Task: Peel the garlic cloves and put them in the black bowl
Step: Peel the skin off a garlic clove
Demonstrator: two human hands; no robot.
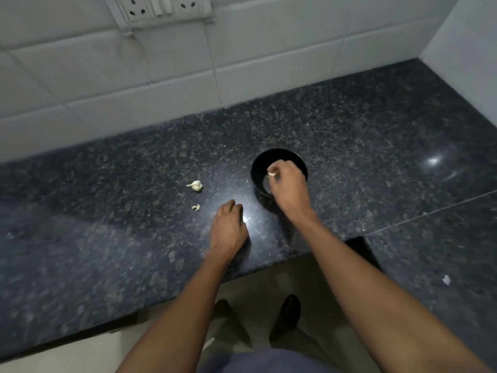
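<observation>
The black bowl [261, 162] stands on the dark granite counter [134, 238]. My right hand [289, 184] hovers over the bowl's opening and pinches a pale garlic clove [272, 173] between its fingertips. My left hand [228, 227] rests on the counter to the left of the bowl, fingers curled under; whether it holds anything is hidden. A garlic piece [196, 185] with several cloves lies on the counter to the left. A small scrap of garlic or peel [196, 208] lies just below it.
A white tiled wall [242, 63] with a socket panel [161, 8] runs behind the counter. The counter's front edge crosses below my hands, with the floor and my feet [287, 313] beneath. A white scrap [446, 279] lies on the right counter section.
</observation>
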